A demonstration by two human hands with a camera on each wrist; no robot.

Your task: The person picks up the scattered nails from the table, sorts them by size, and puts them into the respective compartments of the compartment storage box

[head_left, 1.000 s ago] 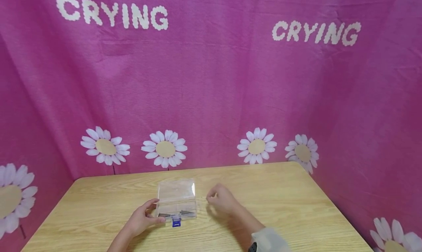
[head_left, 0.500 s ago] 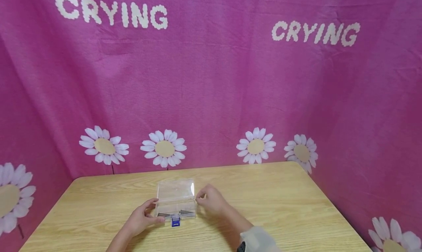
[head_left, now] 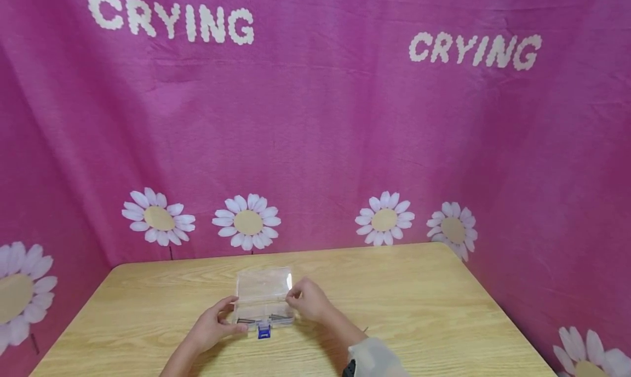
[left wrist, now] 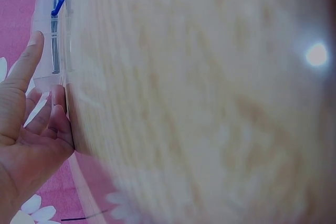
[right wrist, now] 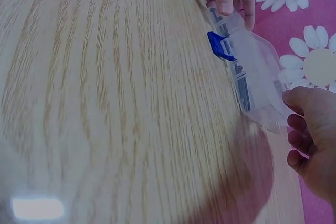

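Note:
A small clear plastic box (head_left: 265, 310) with a blue latch (head_left: 264, 331) lies on the table, its transparent lid (head_left: 263, 283) swung back. Thin dark metal pieces, like nails or screws (head_left: 280, 317), lie in its front compartments. My left hand (head_left: 209, 330) grips the box's left end, thumb at the front and fingers round the back. At the right rear, beside the lid hinge, is my right hand (head_left: 309, 300) with thumb and forefinger brought together. In the right wrist view its thumb meets the lid's edge; anything between the fingertips is too small or hidden to tell.
The wooden table (head_left: 424, 289) stretches around the box. A small dark thin piece (head_left: 366, 329) shows on it beside the right forearm. Behind and on both sides hangs a pink curtain (head_left: 315, 147) with flowers and lettering.
My right hand has moved left from beside the box to its right rear corner. The left hand and the box have stayed in place.

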